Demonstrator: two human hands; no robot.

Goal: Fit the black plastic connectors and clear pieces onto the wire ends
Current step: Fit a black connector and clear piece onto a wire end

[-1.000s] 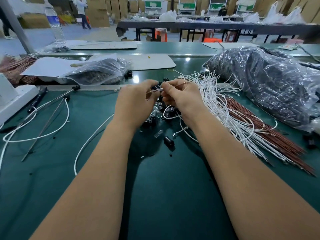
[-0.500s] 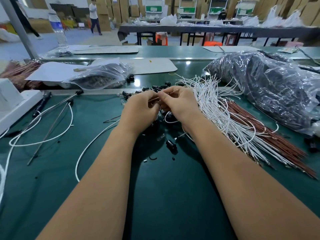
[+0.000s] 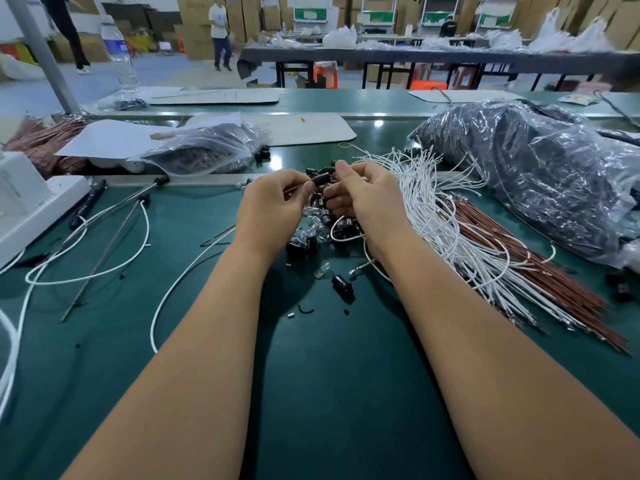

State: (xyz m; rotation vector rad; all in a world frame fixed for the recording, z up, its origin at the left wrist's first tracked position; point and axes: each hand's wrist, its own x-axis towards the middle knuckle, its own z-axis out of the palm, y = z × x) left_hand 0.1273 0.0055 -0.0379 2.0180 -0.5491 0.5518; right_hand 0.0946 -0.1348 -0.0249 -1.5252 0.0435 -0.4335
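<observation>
Black connector (image 3: 320, 177), small glossy cylinder, pinched between left hand (image 3: 272, 206) and right hand (image 3: 363, 195)

Bare green mat (image 3: 329, 393) near — white wires (image 3: 446, 216) crowd right, loose connectors (image 3: 341, 284) centre.

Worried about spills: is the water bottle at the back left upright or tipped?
Upright. The water bottle stands vertically on the far bench, its base down beside the grey post.
</observation>
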